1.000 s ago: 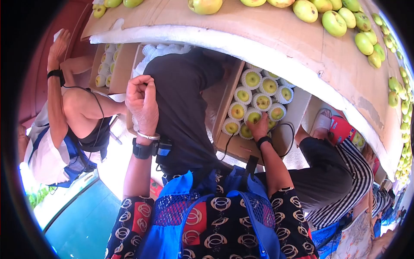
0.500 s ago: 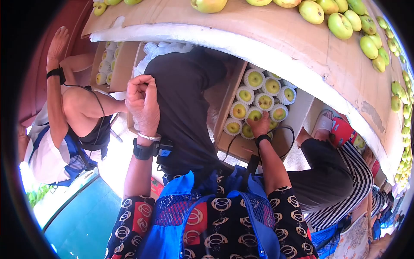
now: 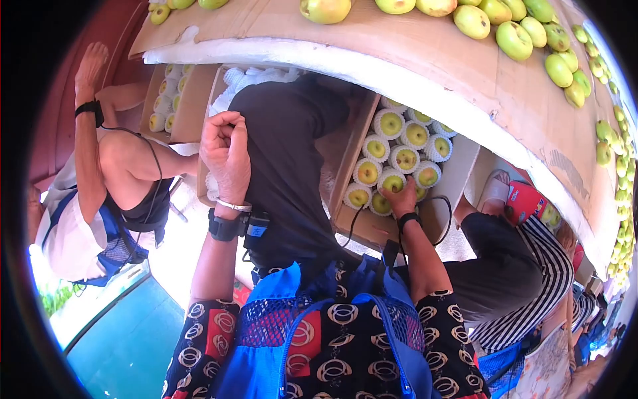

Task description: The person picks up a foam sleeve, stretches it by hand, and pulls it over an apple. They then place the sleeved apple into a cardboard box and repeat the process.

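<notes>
My left hand (image 3: 224, 154) is raised above my left knee, fingers curled in and the thumb against them, with nothing visible in it. My right hand (image 3: 401, 198) reaches into an open cardboard carton (image 3: 355, 143), thumb and fingers around a green apple (image 3: 392, 183) in the lower rows. White foam net sleeves wrap the apples, such as the one at the carton's middle (image 3: 405, 159). Part of the apple row under my right palm is hidden.
A cardboard-covered table (image 3: 425, 63) with loose green apples (image 3: 514, 41) overhangs the carton. A box of white foam nets (image 3: 256, 76) stands by my left leg. Another apple carton (image 3: 189, 100) is farther left. People sit on both sides; a cable (image 3: 446, 216) loops near my right wrist.
The view has shifted slightly. My left hand keeps its curled shape, and my right hand stays at the same apple in the carton.
</notes>
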`<state>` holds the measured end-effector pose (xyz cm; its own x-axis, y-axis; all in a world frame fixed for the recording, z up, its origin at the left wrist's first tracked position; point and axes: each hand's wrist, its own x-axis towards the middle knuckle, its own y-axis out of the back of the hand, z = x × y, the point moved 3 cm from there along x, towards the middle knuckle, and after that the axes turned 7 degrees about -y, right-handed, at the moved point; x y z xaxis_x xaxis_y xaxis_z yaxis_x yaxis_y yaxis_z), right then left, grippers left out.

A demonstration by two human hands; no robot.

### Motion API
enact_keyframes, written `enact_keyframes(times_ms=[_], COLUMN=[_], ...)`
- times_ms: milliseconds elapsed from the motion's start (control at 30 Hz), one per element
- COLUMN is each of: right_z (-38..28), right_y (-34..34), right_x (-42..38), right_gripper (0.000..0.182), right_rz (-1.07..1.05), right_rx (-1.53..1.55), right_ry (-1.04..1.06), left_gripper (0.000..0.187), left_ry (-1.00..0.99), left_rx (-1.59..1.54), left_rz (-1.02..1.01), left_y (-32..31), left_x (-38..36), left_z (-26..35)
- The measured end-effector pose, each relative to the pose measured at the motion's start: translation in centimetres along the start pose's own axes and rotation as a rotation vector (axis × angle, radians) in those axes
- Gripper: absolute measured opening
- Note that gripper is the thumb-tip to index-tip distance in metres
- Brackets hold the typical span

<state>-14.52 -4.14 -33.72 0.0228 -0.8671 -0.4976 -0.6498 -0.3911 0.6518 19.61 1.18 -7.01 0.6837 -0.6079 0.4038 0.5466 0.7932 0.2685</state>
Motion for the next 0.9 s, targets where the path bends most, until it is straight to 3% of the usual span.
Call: enact_keyframes(times_ms=[167,233,267,333,367,400,500,600,700,900], right_z=[0.3,0.2,-0.3,-1.1,-1.7,-3.1,-5.1,-8.5,-10.0,-9.5], right_y=[0.8,2.1,3.6,5.9,6.9,8.6,12.9,18.2,22.0,23.9], right_x=[0.1,0.9,1.6,1.7,1.2,0.9,1.4,-0.3,-2.4,-5.0], right_gripper=[0.093,0.084,0.084,0.07,0.056,0.047,0.041,0.033,0.039,0.048], right_rz=[-0.008,-0.237,-0.225,-0.601,-0.462,-0.538,-0.623,-0.502,-0.454,-0.457], right_rx=[-0.098,-0.061,-0.057,0.254,0.548,0.763,1.0,1.174,1.206,1.265], right_ry=[0.045,-0.1,-0.099,-0.467,-0.487,-0.452,-0.338,-0.146,0.04,0.117], left_gripper=[0.01,0.011,0.011,0.013,0.014,0.014,0.02,0.023,0.027,0.034], left_ry=[0.024,0.222,0.216,0.456,0.54,0.536,0.434,0.367,0.338,0.294], left_rx=[-0.1,-0.279,-0.288,-0.414,-0.189,-0.197,0.341,0.664,0.8,0.76], left_rz=[0.033,-0.009,-0.013,0.098,0.023,0.018,-0.67,-0.912,-0.951,-0.747], left_y=[0.7,2.0,2.7,4.3,5.1,6.1,6.5,6.3,5.8,7.0], left_x=[0.2,0.5,0.8,0.6,0.1,-0.7,-3.4,-5.8,-7.2,-7.8], left_z=[-0.3,-1.6,-2.3,-5.4,-7.2,-8.8,-12.0,-13.7,-14.5,-14.0])
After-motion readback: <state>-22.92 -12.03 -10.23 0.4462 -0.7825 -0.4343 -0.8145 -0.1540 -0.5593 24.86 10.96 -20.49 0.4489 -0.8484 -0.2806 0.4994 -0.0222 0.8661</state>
